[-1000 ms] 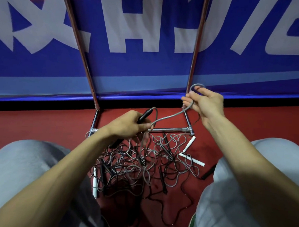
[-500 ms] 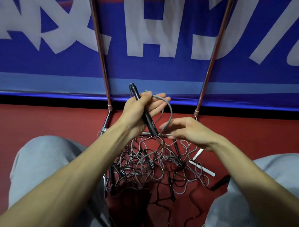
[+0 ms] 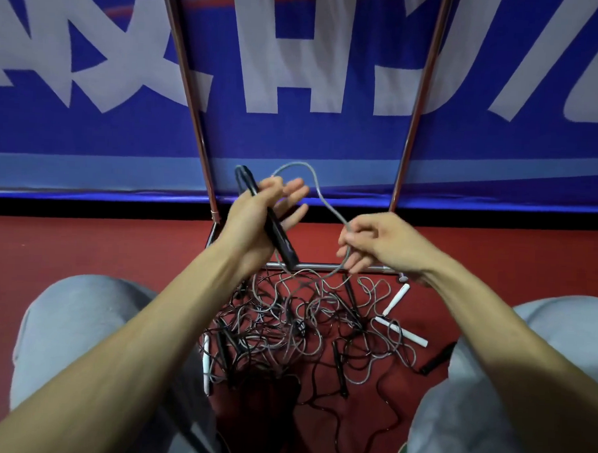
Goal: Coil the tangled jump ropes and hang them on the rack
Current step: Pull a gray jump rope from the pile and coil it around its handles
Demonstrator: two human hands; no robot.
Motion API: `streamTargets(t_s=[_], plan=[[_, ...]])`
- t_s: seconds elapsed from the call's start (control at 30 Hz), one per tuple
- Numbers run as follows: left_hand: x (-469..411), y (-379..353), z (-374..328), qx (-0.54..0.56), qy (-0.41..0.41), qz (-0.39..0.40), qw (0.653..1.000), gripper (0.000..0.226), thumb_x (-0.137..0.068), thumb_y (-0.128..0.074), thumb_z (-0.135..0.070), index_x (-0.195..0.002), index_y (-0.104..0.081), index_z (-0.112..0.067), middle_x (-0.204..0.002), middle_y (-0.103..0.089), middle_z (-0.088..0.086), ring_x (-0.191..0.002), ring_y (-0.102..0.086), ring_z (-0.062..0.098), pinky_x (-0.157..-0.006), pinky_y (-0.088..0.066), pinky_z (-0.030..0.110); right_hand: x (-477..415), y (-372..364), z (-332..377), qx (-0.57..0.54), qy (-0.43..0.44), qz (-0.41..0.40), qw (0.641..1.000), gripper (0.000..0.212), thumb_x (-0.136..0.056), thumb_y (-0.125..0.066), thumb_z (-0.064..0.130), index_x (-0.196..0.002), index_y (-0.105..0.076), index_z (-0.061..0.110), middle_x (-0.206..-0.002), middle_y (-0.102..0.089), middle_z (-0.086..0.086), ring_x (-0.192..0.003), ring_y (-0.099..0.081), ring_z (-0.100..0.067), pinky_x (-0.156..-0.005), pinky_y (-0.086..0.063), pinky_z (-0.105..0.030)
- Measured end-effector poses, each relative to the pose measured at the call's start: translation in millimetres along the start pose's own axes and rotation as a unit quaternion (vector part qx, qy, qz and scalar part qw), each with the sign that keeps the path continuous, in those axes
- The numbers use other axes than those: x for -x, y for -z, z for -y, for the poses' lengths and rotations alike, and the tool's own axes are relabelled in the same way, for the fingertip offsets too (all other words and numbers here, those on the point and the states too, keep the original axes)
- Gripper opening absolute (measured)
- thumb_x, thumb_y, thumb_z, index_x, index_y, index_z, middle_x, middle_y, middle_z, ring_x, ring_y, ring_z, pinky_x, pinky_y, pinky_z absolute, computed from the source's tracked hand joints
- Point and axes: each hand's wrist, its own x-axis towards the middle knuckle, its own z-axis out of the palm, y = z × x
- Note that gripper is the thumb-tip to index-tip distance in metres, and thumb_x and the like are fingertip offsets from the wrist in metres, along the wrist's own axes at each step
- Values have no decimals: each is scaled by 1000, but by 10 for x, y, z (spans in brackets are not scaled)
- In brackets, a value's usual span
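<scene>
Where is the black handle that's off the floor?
The black handle sits left of centre in the head view, gripped by the left hand, above the rope pile.

Grey rope, black handle

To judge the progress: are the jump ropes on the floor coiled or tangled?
Tangled. The jump ropes lie in one knotted heap on the red floor; only one grey rope rises from it, in a loose loop.

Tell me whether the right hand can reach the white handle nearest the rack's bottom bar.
Probably yes: the white handle lies uncovered on the floor just under the right hand, but that hand pinches the grey rope and must release it first.
</scene>
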Motion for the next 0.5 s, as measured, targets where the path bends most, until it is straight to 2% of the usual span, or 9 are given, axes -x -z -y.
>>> streamTargets(t_s=[0.03, 0.1, 0.17, 0.23, 0.3, 0.37, 0.5], plan=[[33, -14, 63, -82, 18, 11, 996, 14, -98, -45, -3, -94, -56, -12, -107, -68, 11, -97, -67, 21, -82, -56, 33, 21, 33, 63, -36, 16, -28, 999, 19, -98, -46, 2, -83, -57, 3, -74, -62, -12, -50, -61, -11, -51, -54, -20], [99, -35, 197, -248, 42, 55, 966, 20, -97, -48, -2, -90, -62, -14, -103, -67, 6, -96, -64, 17, -85, -51, 30, 66, 107, 171, -92, 45, -73, 992, 18, -98, -45, 3, -84, -57, 2, -68, -61, -10, -44, -56, -9, -42, -47, -17], [149, -26, 314, -388, 34, 113, 914, 20, -96, -51, -2, -93, -65, -17, -103, -66, 4, -98, -61, 16, -87, -46, 29, 104, 167, 219, -130, 54, -106, 984, 19, -98, -45, 3, -84, -58, 2, -64, -60, -8, -42, -52, -8, -38, -40, -15], [171, -20, 371, -476, 32, 170, 862, 19, -96, -53, -4, -102, -64, -18, -108, -65, 4, -100, -58, 15, -90, -45, 29, 120, 212, 225, -191, 48, -129, 972, 19, -98, -46, 6, -84, -58, 3, -59, -60, -4, -40, -49, -6, -35, -35, -14], [197, -21, 395, -480, 65, 227, 845, 21, -97, -52, -6, -109, -61, -21, -112, -65, 5, -103, -58, 15, -95, -46, 32, 127, 258, 226, -271, 39, -145, 951, 18, -97, -47, 8, -83, -57, 4, -55, -60, 0, -40, -48, -5, -35, -33, -13], [234, -38, 405, -462, 92, 270, 839, 23, -96, -53, -9, -112, -60, -25, -110, -69, 2, -107, -62, 12, -96, -46, 28, 133, 304, 235, -336, 34, -158, 928, 16, -98, -47, 8, -83, -55, 6, -57, -59, 0, -40, -47, -5, -35, -32, -12], [241, -72, 423, -459, 65, 298, 835, 22, -95, -56, -8, -109, -63, -23, -100, -72, -4, -99, -65, 4, -86, -51, 21, 119, 342, 233, -428, 36, -173, 886, 14, -98, -47, 7, -86, -53, 6, -66, -59, -4, -45, -49, -6, -37, -35, -13]])
